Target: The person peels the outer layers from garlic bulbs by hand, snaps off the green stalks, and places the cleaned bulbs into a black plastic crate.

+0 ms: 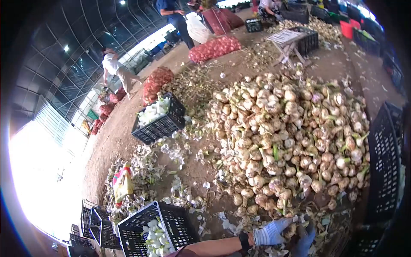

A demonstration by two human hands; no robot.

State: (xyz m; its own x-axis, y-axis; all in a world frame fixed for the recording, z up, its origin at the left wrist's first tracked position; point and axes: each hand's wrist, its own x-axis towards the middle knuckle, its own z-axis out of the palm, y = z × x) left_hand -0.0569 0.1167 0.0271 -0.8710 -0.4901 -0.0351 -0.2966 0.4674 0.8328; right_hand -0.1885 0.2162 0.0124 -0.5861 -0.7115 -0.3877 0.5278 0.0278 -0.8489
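A large heap of garlic bulbs (282, 128), with stems and dirt on them, lies on the ground in front of me. At its near edge my left hand (272, 231), in a white and blue striped glove, closes its fingers on a garlic bulb (290, 231). A dark band circles that wrist. Just beside it, in shadow, is my right hand (305, 240) in a bluish glove, close to the same bulb. Its fingers are dark and blurred, so its grip cannot be made out.
A black crate (182, 222) with peeled white garlic stands at my left; another filled crate (160, 120) sits farther off. Garlic skins (145, 167) and a yellow-red bag (123, 186) litter the floor. Tall black crates (383, 162) border the right. People, red net sacks (214, 49) and a stool (284, 37) are behind.
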